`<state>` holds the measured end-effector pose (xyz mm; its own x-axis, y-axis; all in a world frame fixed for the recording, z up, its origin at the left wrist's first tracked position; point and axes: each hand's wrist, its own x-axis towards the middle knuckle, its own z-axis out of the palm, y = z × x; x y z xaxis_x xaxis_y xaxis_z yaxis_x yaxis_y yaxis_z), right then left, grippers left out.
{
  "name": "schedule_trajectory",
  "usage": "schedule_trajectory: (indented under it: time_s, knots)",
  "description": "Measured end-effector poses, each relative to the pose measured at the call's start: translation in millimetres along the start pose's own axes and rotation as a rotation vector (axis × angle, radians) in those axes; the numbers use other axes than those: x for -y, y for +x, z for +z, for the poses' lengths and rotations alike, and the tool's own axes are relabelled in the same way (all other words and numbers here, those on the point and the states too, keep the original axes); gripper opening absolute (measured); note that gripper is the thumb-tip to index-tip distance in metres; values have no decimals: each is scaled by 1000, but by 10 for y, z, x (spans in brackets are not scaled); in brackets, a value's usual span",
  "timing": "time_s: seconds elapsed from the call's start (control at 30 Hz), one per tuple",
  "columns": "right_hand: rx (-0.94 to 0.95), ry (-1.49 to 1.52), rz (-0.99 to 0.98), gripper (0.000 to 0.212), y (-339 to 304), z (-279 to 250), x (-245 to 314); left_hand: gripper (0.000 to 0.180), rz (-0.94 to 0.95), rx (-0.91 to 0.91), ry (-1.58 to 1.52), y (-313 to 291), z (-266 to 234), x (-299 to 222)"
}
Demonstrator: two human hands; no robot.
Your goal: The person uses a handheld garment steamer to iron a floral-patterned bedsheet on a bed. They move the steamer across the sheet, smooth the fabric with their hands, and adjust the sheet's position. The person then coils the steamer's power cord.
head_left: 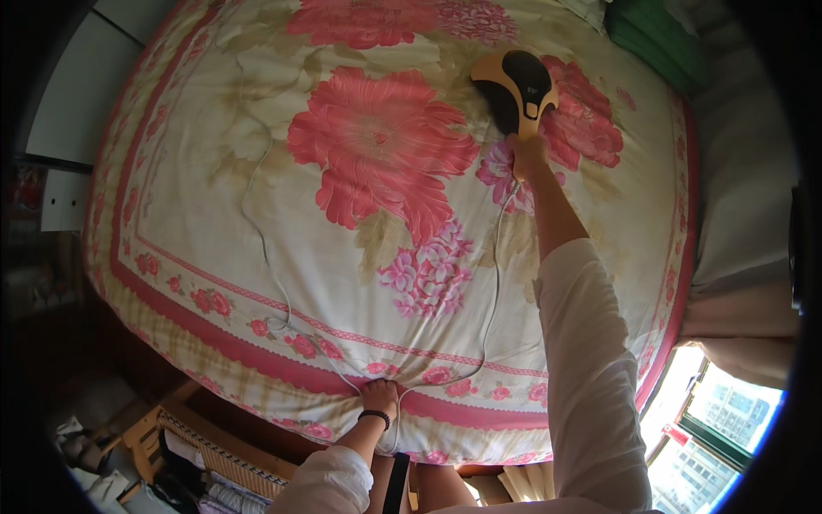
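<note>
Bedding of cream cloth printed with large pink flowers and bordered in deep pink (205,206) covers a wide bed. On its far right part lies a gold-and-black handheld appliance with a broad rounded head (524,81), set over the cloth beside a pink blossom. The right hand (528,158) is wrapped around the near end of its gold handle, the arm stretched forward in a loose white sleeve (591,343).

A thin white cord (485,349) runs from the handle toward the near edge, reaches the left hand, and also trails away over the left part of the bedding. The left hand (379,397), wearing a black beaded bracelet (374,415), rests on the near edge with fingers bent; whether they grasp the cord or only press beside it, I cannot tell.

Folded green fabric (655,43) lies at the far right corner. A bright window (719,411) shows at near right, and a wooden frame with a woven edge (227,445) stands at near left.
</note>
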<state>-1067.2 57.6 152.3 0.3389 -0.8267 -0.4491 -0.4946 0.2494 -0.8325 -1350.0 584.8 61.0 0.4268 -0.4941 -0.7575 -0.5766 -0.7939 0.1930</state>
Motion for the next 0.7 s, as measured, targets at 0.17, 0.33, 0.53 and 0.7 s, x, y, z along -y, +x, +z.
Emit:
schedule_trajectory:
  time_s: [0.17, 0.33, 0.53, 0.7]
  knots:
    - [-15, 175, 8, 13, -36, 182, -292, 26, 6, -39, -36, -37, -8, -24]
    - [53, -378, -134, 36, -870, -38, -1231, 24, -18, -4, -16, 2, -92, -116]
    - [187, -514, -279, 38, -2625, -325, -1534, 43, -24, 36, 32, 25, -15, -33]
    - [308, -576, -46, 33, -3709, -832, -2009, 38, -3, 4, 34, 8, 7, -21]
